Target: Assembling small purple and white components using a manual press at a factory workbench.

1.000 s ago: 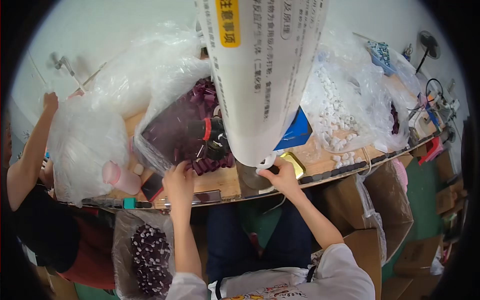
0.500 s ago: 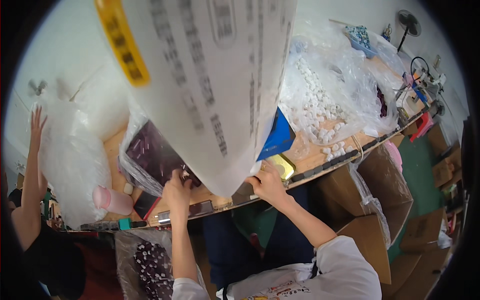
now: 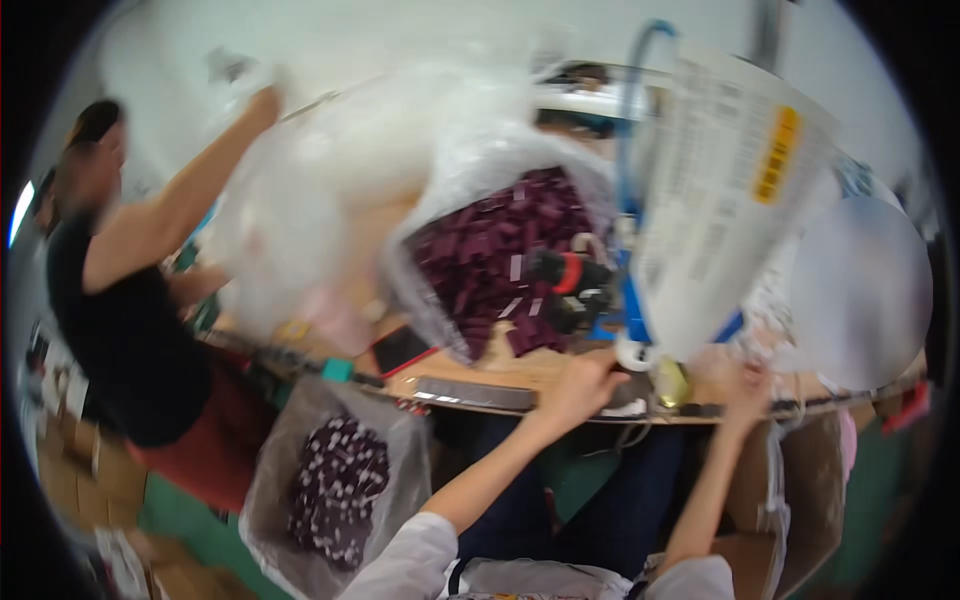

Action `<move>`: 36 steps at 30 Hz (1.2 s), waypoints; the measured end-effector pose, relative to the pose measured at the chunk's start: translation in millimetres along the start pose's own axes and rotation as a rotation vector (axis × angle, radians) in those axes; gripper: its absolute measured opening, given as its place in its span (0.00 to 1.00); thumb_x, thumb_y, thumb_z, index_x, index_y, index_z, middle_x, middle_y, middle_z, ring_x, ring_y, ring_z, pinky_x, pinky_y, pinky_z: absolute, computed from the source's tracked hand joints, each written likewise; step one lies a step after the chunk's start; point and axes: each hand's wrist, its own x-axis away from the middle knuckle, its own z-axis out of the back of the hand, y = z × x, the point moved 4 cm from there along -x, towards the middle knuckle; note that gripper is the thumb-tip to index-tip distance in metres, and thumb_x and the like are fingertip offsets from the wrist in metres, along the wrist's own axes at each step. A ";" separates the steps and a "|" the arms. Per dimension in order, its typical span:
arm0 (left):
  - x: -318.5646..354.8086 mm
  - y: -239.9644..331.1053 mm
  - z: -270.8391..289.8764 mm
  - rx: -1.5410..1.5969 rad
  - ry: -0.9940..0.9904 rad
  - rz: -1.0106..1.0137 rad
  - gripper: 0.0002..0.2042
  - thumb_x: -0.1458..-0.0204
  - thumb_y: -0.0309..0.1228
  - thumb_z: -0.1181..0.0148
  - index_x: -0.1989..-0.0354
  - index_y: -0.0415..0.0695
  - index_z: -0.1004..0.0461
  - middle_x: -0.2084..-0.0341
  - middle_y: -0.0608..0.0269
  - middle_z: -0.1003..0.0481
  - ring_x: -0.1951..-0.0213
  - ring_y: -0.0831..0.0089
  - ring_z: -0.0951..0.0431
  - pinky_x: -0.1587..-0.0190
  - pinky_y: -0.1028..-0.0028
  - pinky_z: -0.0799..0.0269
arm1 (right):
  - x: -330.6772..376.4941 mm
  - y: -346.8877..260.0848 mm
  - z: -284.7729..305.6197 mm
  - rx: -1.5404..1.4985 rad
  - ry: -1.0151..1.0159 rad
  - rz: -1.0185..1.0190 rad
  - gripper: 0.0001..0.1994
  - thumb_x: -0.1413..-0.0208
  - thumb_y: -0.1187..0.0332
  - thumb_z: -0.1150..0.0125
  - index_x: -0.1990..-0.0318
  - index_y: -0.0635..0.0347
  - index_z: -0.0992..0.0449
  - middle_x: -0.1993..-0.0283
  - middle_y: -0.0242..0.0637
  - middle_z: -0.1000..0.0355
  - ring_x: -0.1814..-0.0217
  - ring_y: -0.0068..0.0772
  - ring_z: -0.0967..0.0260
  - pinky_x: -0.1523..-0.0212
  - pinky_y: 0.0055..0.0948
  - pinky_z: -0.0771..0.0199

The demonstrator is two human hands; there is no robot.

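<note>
My left hand (image 3: 583,386) is closed at the foot of a bench machine, its fingertips beside a white round part (image 3: 632,353); what they hold, if anything, is hidden. My right hand (image 3: 750,392), smeared by motion, is over the right of the table beside small white pieces (image 3: 768,335). Between my hands lies a shiny yellow-green tray (image 3: 672,384). A white printed sheet (image 3: 715,190) with a yellow label hangs in front of the blue machine. Left of it, a clear plastic bag (image 3: 408,262) lies open, full of dark purple pieces (image 3: 490,250).
A red-edged dark phone-like slab (image 3: 400,348) and a grey strip (image 3: 475,393) lie along the front edge. Below stands a lined bin (image 3: 265,530) of purple and white pieces. A co-worker (image 3: 130,320) handles plastic bags at left. A cardboard box (image 3: 815,480) stands at lower right.
The view has swung left, showing more of the co-worker. My left hand has gone from the purple pieces to the machine's foot; my right hand has gone from the machine to the right.
</note>
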 end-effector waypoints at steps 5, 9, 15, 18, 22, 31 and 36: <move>18.4 -4.0 -4.6 0.037 0.074 0.032 0.15 0.50 0.23 0.36 0.52 0.35 0.25 0.62 0.44 0.22 0.57 0.46 0.22 0.55 0.58 0.27 | -21.2 107.6 0.0 0.684 -0.350 -0.254 0.20 0.42 0.51 0.39 0.61 0.63 0.22 0.61 0.46 0.22 0.59 0.55 0.25 0.57 0.53 0.30; 30.5 -7.7 -17.0 -0.095 0.240 -0.004 0.16 0.52 0.25 0.32 0.55 0.36 0.25 0.65 0.49 0.22 0.59 0.49 0.23 0.57 0.59 0.27 | -4.2 134.0 -12.6 0.508 -0.327 -0.149 0.17 0.42 0.57 0.37 0.56 0.62 0.22 0.58 0.45 0.22 0.61 0.54 0.26 0.56 0.51 0.34; 25.1 -22.7 -15.7 0.179 0.150 0.218 0.17 0.54 0.29 0.30 0.55 0.39 0.22 0.63 0.53 0.21 0.58 0.54 0.23 0.53 0.60 0.30 | -1.6 105.2 -15.2 0.033 -0.102 -0.026 0.12 0.41 0.74 0.39 0.51 0.65 0.24 0.56 0.49 0.24 0.56 0.47 0.25 0.56 0.42 0.28; 14.5 -15.1 -8.7 -0.013 0.190 -0.010 0.16 0.54 0.28 0.31 0.55 0.40 0.22 0.65 0.56 0.21 0.57 0.55 0.24 0.47 0.60 0.34 | -4.7 93.0 -25.8 -0.223 0.008 -0.062 0.12 0.40 0.73 0.38 0.50 0.67 0.25 0.58 0.44 0.24 0.58 0.37 0.25 0.55 0.34 0.27; 17.6 -12.3 3.1 -0.035 0.103 -0.024 0.16 0.52 0.27 0.33 0.53 0.41 0.22 0.61 0.56 0.23 0.52 0.55 0.27 0.43 0.58 0.38 | 8.5 41.1 -39.1 -0.392 -0.116 -0.151 0.15 0.37 0.70 0.39 0.47 0.68 0.28 0.56 0.40 0.25 0.53 0.30 0.27 0.51 0.30 0.26; 125.5 -37.7 248.9 -0.248 1.074 0.156 0.33 0.55 0.25 0.31 0.38 0.36 0.36 0.37 0.44 0.37 0.41 0.51 0.30 0.38 0.58 0.35 | 96.6 -97.5 -12.7 -0.763 -0.083 -0.422 0.13 0.34 0.69 0.49 0.49 0.67 0.27 0.52 0.40 0.27 0.50 0.28 0.31 0.49 0.27 0.30; 143.6 -113.9 360.0 -0.401 1.078 0.383 0.42 0.65 0.35 0.21 0.39 0.37 0.38 0.47 0.46 0.27 0.48 0.54 0.24 0.46 0.61 0.28 | 151.2 -374.6 -87.3 -1.159 -0.851 0.158 0.10 0.36 0.70 0.43 0.50 0.64 0.25 0.65 0.31 0.25 0.62 0.23 0.27 0.60 0.27 0.28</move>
